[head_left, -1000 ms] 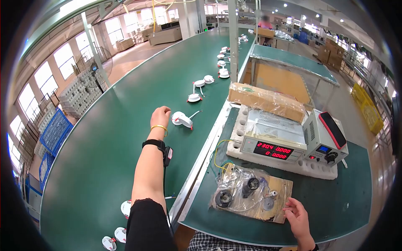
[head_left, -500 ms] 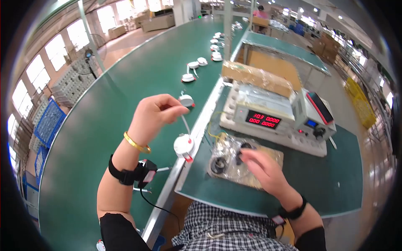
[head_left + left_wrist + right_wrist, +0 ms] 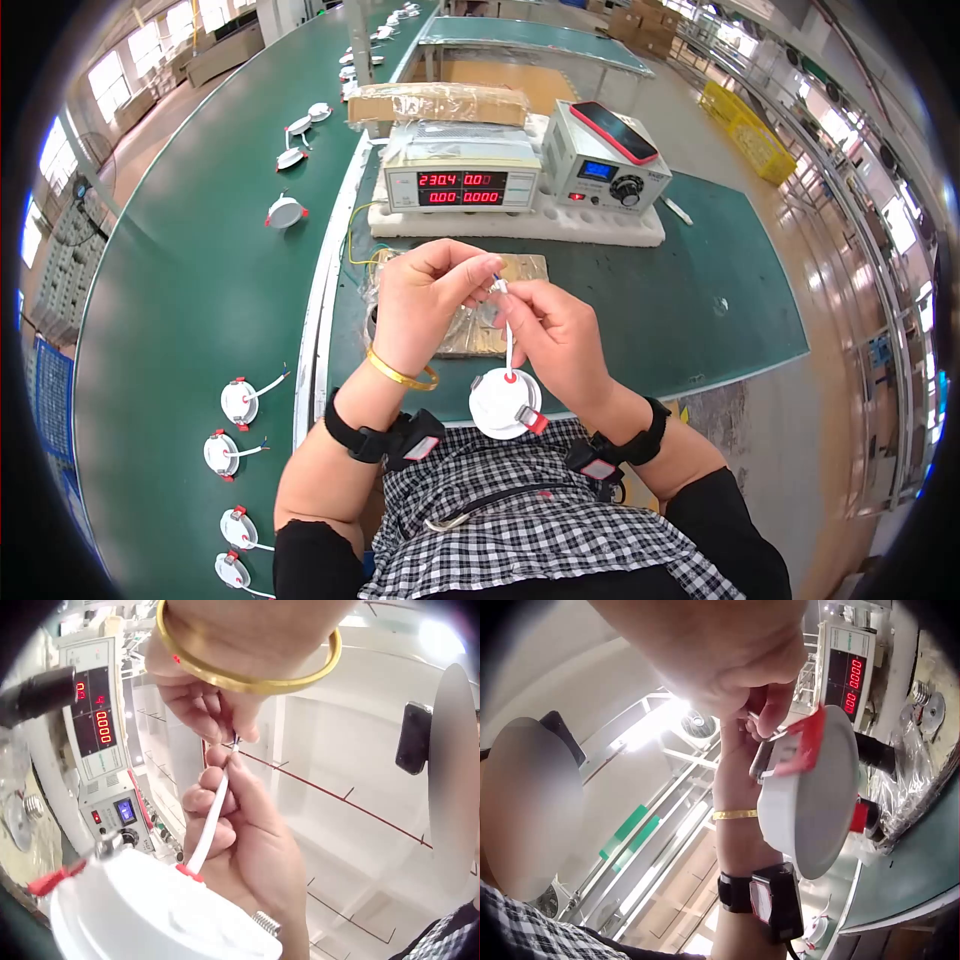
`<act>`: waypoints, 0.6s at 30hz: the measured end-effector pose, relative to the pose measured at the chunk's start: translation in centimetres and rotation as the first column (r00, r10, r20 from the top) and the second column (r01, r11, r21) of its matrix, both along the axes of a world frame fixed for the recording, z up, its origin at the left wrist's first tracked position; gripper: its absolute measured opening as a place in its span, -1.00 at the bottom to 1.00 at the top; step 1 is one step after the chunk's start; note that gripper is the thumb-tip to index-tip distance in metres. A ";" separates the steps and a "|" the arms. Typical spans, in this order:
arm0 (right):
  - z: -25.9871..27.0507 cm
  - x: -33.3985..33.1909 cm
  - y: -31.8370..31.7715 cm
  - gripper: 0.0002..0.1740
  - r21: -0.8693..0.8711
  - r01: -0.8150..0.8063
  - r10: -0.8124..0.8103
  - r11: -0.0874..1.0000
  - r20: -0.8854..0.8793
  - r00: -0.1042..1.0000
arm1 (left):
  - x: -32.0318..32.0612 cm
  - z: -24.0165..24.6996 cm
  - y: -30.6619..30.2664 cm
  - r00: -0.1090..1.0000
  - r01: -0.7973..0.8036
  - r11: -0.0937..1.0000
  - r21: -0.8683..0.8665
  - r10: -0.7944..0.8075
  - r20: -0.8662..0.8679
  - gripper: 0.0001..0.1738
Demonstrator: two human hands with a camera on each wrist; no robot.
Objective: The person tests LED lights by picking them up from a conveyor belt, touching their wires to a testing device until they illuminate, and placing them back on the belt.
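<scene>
A round white downlight with red spring clips hangs by its white cable in front of my chest. My right hand grips the cable near its upper end. My left hand pinches the bare wire tips at the cable's top, fingertips against the right hand's. In the left wrist view the white cable runs up from the downlight through the right hand's fingers to the left fingertips. The right wrist view shows the downlight from its side with a red clip.
A power meter with red digits and a smaller grey supply carrying a phone stand on white foam behind my hands. A plastic-covered board with sockets lies under them. Several more downlights lie on the green belt at left.
My left hand has carried the downlight from the belt's edge to my chest. My right hand has come off the socket board and taken the cable. The head has tilted down.
</scene>
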State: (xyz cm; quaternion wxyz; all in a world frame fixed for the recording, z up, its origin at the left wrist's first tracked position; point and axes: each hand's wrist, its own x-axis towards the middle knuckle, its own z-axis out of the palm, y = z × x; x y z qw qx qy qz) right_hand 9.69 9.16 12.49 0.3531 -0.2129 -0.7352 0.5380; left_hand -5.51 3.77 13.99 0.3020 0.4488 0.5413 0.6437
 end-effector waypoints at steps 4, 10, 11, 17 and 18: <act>-0.3 0.3 0.1 -0.81 0.030 0.057 -0.055 0.998 -0.057 0.997 | 1.0 -1.9 0.4 0.999 -0.036 0.999 0.004 0.037 -0.017 -0.83; -1.9 0.5 0.8 -0.81 0.088 0.164 -0.149 0.983 -0.155 0.977 | -0.4 -5.4 -2.2 0.973 0.003 1.000 -0.015 -0.006 -0.232 -0.67; -2.1 0.7 1.1 -0.81 0.133 0.200 -0.172 0.971 -0.196 0.965 | -0.2 -6.3 -3.3 0.972 0.005 1.000 -0.010 -0.008 -0.236 -0.67; -3.1 1.5 1.0 -0.87 0.251 0.266 -0.213 0.931 -0.219 0.952 | 3.7 -9.4 -6.5 0.668 0.465 0.872 -0.152 -0.233 0.707 -0.35; -3.1 1.6 0.8 -0.88 0.253 0.265 -0.215 0.930 -0.211 0.954 | 4.2 -9.5 -6.2 0.702 0.449 0.884 -0.131 -0.259 0.663 -0.36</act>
